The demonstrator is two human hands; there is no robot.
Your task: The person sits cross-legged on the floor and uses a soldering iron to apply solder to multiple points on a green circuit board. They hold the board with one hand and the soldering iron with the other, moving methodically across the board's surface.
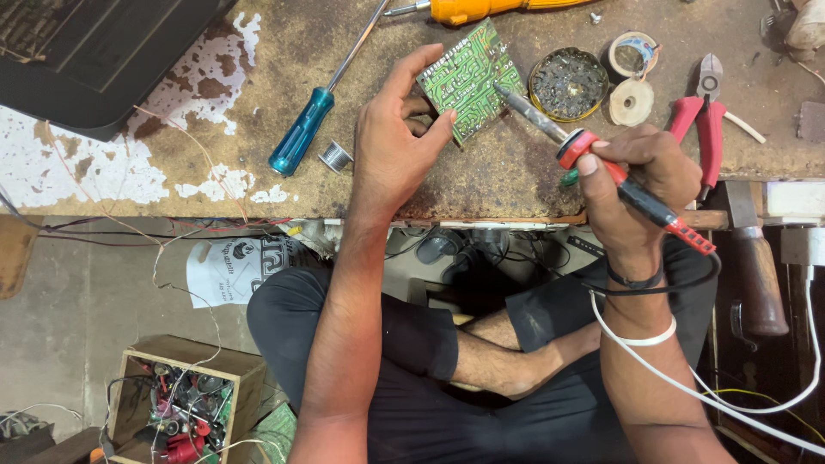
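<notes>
Small electronics repair workshop. Evidence: worn, stained wooden workbench (215,172) with peeling white paint, blue-handled screwdriver (302,129), red-handled cutters (705,112), round tin of dark flux (568,83), small solder spool (335,156), tangled wires under the bench, wooden box of loose components (185,399) on the floor.

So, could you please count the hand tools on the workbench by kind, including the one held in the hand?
Screwdrivers: 2, blue-handled screwdriver and yellow-handled screwdriver
Soldering irons: 1, soldering iron in the right hand, tip on the circuit board held by the left hand
Cutters: 1, red-handled cutters
Total: 4
</notes>
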